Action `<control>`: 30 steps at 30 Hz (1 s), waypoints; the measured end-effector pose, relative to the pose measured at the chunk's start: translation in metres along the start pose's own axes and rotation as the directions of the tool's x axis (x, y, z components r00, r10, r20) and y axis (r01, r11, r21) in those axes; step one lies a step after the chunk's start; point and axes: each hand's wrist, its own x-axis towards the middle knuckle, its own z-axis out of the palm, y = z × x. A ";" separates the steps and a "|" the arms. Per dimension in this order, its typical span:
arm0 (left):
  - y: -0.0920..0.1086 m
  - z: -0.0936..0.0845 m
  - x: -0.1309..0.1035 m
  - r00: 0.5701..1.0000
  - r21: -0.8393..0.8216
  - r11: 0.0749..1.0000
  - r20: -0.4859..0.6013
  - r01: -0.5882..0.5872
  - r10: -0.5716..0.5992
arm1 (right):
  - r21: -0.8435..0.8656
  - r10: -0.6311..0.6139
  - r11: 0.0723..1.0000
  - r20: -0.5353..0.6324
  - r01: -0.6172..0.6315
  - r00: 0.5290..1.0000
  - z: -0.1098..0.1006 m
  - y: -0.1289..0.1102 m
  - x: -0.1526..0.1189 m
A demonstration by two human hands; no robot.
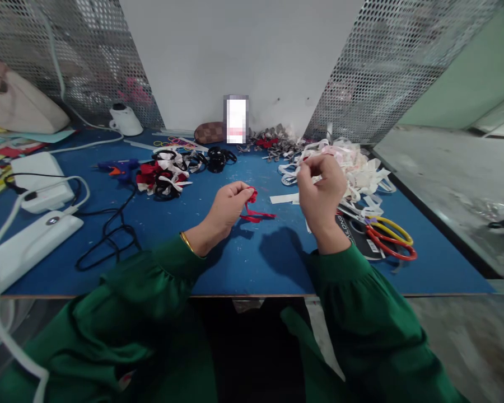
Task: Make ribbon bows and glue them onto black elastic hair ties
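My left hand pinches a red ribbon, gathered into a small bunch at the fingertips, with loose ends trailing below over the blue table. Raised to the right, my right hand is closed, thumb against forefinger. Whatever lies between those fingertips is too small to make out. Behind that hand is a heap of white and cream ribbon pieces. Scissors with red and yellow handles lie just right of my right wrist, on a dark packet.
Finished-looking red, white and black bows lie left of centre, near a blue glue gun. A lit phone leans against the back panel. Power strips and cables fill the left side. A white mug stands behind.
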 end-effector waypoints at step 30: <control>0.007 -0.001 -0.005 0.987 -0.161 0.986 0.145 -0.046 0.070 | 0.353 0.176 0.623 0.807 -0.698 0.564 0.021 -0.007 -0.020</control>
